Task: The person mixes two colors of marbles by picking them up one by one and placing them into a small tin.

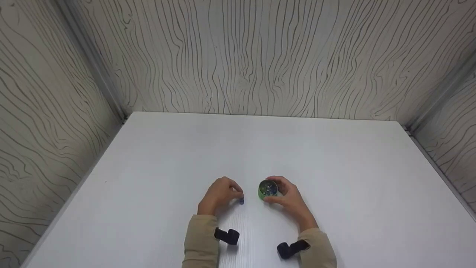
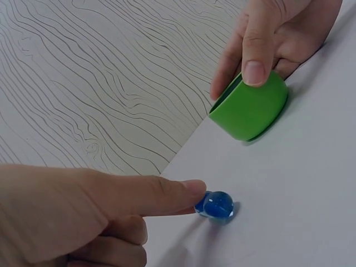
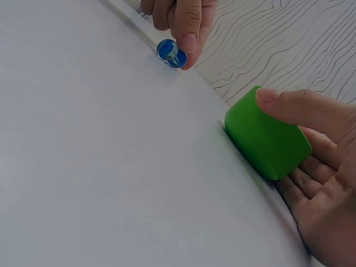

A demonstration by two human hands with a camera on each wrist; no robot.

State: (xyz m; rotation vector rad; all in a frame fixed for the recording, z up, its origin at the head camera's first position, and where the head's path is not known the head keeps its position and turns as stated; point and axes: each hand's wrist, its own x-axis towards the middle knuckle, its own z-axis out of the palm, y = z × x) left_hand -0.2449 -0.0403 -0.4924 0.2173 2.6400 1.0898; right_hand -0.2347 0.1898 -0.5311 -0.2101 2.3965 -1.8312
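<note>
My left hand (image 1: 222, 194) pinches a blue glass marble (image 3: 178, 59) between thumb and forefinger, just over the white table. A second blue marble (image 2: 218, 205) touches the pinched one; whether it rests on the table or is also held is hard to tell. To the right, my right hand (image 1: 292, 201) grips a small green cup (image 2: 253, 108) by its sides, thumb on the near wall and fingers behind. Several glass marbles (image 1: 268, 188) lie inside the cup, seen from above in the head view. The cup stands on the table or very close to it, a short way from the left hand.
The white table (image 1: 260, 145) reaches back to a wood-grain panel (image 1: 241, 56), with similar panels at both sides. Dark camera mounts (image 1: 227, 236) stick inward from both sleeves, low over the table.
</note>
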